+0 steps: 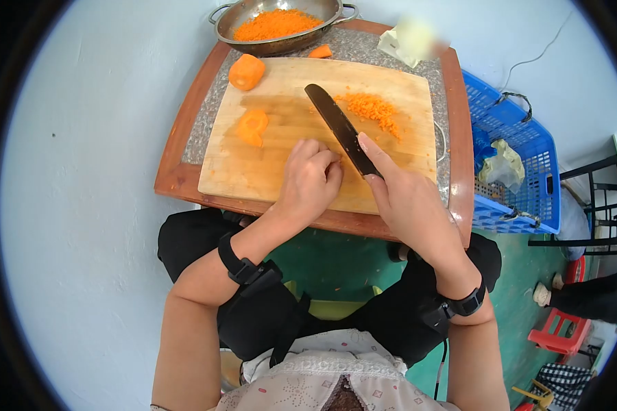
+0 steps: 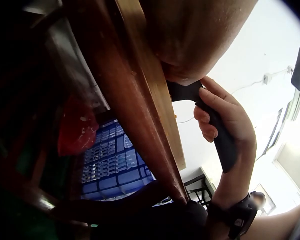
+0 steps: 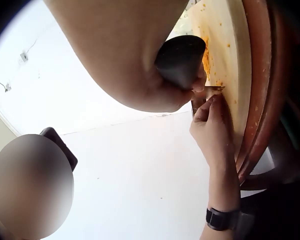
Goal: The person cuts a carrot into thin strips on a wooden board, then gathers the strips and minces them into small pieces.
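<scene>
My right hand grips a black knife, index finger stretched along the blade. The black handle shows below the fist in the left wrist view. Curled fingers of my left hand rest on the wooden cutting board beside the blade, pinching a small carrot piece, mostly hidden at the fingertips. Finely chopped carrot lies right of the blade. To the left are thin carrot slices, and a thick carrot chunk sits at the board's far left corner.
Beyond the board stands a two-handled metal pan with chopped carrot inside. A carrot end lies near it. The stone-topped table has a wooden rim. A blue plastic basket is at the right, a wall at the left.
</scene>
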Tool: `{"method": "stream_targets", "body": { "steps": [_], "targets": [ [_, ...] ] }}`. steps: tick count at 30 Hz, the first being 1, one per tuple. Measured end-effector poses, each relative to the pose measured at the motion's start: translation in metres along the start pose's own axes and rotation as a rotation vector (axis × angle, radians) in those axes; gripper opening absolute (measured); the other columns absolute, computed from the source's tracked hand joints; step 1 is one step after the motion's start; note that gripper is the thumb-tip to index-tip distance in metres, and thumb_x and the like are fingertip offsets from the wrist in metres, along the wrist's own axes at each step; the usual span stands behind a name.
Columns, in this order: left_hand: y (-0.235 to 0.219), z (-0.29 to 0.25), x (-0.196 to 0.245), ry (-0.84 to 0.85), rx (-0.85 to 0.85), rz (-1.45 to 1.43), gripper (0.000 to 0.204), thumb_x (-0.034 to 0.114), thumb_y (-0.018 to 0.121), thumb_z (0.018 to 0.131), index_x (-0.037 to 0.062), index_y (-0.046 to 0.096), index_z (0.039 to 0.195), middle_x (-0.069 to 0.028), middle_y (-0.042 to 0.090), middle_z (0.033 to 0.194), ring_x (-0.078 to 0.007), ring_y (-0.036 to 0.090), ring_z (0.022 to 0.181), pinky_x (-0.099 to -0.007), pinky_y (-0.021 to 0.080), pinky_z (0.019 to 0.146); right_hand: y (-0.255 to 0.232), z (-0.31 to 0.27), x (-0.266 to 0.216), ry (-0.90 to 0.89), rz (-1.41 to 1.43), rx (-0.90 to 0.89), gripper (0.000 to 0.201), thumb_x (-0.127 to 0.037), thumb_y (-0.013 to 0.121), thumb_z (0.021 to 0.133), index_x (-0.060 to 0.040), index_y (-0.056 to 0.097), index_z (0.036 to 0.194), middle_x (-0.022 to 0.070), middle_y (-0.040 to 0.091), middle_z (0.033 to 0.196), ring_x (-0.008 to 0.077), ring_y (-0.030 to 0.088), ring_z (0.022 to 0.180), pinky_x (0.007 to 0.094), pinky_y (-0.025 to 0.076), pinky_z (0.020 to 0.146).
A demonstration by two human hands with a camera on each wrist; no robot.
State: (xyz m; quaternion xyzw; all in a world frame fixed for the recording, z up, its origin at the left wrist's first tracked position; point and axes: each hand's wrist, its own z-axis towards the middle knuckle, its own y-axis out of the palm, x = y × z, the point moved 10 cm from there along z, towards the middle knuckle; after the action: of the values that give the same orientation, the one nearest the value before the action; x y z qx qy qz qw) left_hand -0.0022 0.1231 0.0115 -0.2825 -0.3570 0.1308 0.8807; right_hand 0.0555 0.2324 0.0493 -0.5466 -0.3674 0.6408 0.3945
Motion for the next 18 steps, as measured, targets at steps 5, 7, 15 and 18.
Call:
{"method": "stream_targets", "body": {
  "steps": [5,7,15,18],
  "targets": [
    [-0.001,0.001,0.002,0.008,-0.001,0.037,0.008,-0.004,0.069,0.071,-0.0016,0.068,0.079,-0.0132,0.057,0.076,-0.0310,0.055,0.074,-0.0389,0.046,0.066,-0.009,-0.011,-0.009,0.007,-0.033,-0.021,0.054,-0.013,0.057,0.091,-0.0127,0.045,0.143,0.0169,0.059,0.056,0.0340,0.061,0.050,0.0439,0.050,0.048],
    [-0.001,0.002,0.001,0.002,0.003,0.045,0.009,-0.004,0.069,0.071,-0.0016,0.067,0.079,-0.0136,0.057,0.075,-0.0314,0.055,0.074,-0.0393,0.046,0.066,-0.008,-0.014,-0.012,-0.003,-0.067,-0.026,0.053,-0.012,0.057,0.091,-0.0118,0.046,0.143,0.0164,0.058,0.056,0.0334,0.060,0.049,0.0435,0.050,0.048],
    [-0.004,0.001,0.006,0.043,0.009,0.060,0.012,-0.006,0.071,0.070,-0.0023,0.064,0.079,-0.0149,0.057,0.076,-0.0337,0.056,0.075,-0.0409,0.047,0.066,-0.004,-0.017,-0.021,-0.068,-0.067,-0.044,0.058,-0.005,0.056,0.086,-0.0064,0.045,0.143,0.0143,0.059,0.057,0.0308,0.061,0.049,0.0412,0.050,0.048],
    [-0.006,0.001,0.010,0.069,0.013,0.071,0.012,-0.006,0.071,0.069,-0.0026,0.064,0.079,-0.0149,0.057,0.076,-0.0338,0.056,0.075,-0.0410,0.046,0.066,0.001,-0.016,-0.022,-0.099,-0.110,-0.053,0.063,-0.003,0.057,0.082,-0.0056,0.043,0.144,0.0132,0.059,0.057,0.0296,0.062,0.050,0.0401,0.050,0.048]
  ]
}}
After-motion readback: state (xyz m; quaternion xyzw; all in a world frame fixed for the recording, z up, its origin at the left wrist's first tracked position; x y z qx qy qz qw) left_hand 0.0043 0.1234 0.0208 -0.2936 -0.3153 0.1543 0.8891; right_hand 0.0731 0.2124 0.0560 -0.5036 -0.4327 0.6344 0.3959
